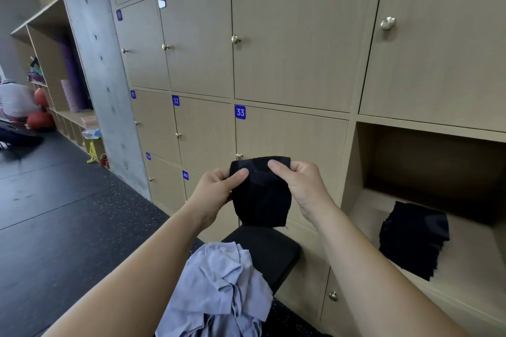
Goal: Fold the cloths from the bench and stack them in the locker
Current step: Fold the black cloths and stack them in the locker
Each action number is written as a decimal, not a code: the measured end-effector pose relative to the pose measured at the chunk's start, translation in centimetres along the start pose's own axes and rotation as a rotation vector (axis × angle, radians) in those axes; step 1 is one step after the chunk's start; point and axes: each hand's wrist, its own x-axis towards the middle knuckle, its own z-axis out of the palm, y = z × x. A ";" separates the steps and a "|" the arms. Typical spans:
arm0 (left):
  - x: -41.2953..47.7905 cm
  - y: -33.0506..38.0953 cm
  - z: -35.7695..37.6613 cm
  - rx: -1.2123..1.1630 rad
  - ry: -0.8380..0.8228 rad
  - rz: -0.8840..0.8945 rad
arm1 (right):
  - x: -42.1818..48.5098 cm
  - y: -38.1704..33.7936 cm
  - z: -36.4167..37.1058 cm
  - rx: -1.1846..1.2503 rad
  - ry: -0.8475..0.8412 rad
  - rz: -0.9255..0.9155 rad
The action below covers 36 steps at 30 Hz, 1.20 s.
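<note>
A small black cloth (261, 200) hangs folded in the air in front of locker 33. My left hand (216, 190) pinches its upper left corner, and my right hand (297, 182) pinches its upper right corner. Below them, a heap of crumpled pale blue cloths (219, 290) lies on the black padded bench (273, 252). To the right, an open locker (427, 161) holds a stack of folded black cloths (413, 238) on its floor.
Closed wooden locker doors with round knobs fill the wall ahead. A grey concrete pillar (101, 76) stands at the left. Farther left are open shelves with mats and balls, and a person (15, 107) crouches on the dark rubber floor.
</note>
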 end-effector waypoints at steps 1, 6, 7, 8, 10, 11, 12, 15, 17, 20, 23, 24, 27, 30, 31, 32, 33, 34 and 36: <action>0.2 0.0 0.1 -0.009 0.019 0.013 | 0.1 0.1 0.0 0.005 0.019 0.003; 1.0 0.1 1.0 -0.051 0.136 0.039 | 0.4 0.5 -0.5 -0.009 0.090 -0.004; 1.0 0.2 1.2 -0.061 0.142 0.037 | 0.4 0.6 -0.6 -0.008 0.111 -0.001; 1.0 0.4 1.5 -0.080 0.132 0.026 | 0.5 0.6 -0.7 0.002 0.139 0.001; 0.7 0.2 1.9 -0.143 0.097 -0.048 | 0.9 0.8 -0.9 0.034 0.215 0.012; 0.5 -0.1 2.2 -0.159 0.082 -0.108 | 1.0 0.9 -1.0 0.049 0.253 0.016; 0.2 -0.4 2.6 -0.163 0.055 -0.168 | 1.1 1.0 -0.9 0.060 0.286 0.015; -0.4 -1.4 3.9 -0.214 0.020 -0.266 | 1.0 1.4 -0.9 0.063 0.359 -0.003; -0.2 -1.7 4.5 -0.308 0.129 -0.259 | 0.8 1.8 -1.3 0.057 0.384 -0.013; 0.5 -1.5 4.8 -0.422 0.255 -0.234 | 0.2 2.5 -2.5 0.062 0.396 0.028; 0.9 -1.3 5.2 -0.427 0.214 -0.200 | -0.9 2.9 -4.1 0.102 0.381 0.104; 0.9 -1.1 5.4 -0.400 0.178 -0.187 | -1.1 3.0 -4.8 0.128 0.390 0.140; 0.9 -1.0 6.0 -0.248 0.044 -0.162 | -1.1 2.6 -6.9 0.094 0.336 0.276; 1.2 -1.2 6.8 -0.028 -0.022 -0.151 | -1.7 1.4 -7.8 -0.153 0.164 0.342; 1.3 -1.4 7.2 0.013 -0.031 -0.151 | -1.9 1.2 -8.0 -0.238 0.145 0.315; 1.4 -1.5 7.7 0.018 -0.031 -0.149 | -1.9 1.2 -8.2 -0.300 0.153 0.267; 1.4 -1.6 8.3 -0.004 -0.020 -0.147 | -2.0 1.4 -8.4 -0.339 0.181 0.214; 1.3 -1.7 8.9 -0.056 -0.013 -0.161 | -2.0 1.7 -8.6 -0.353 0.229 0.166; 1.2 -2.2 10.2 -0.178 -0.054 -0.247 | -2.0 2.1 -8.9 -0.341 0.356 0.073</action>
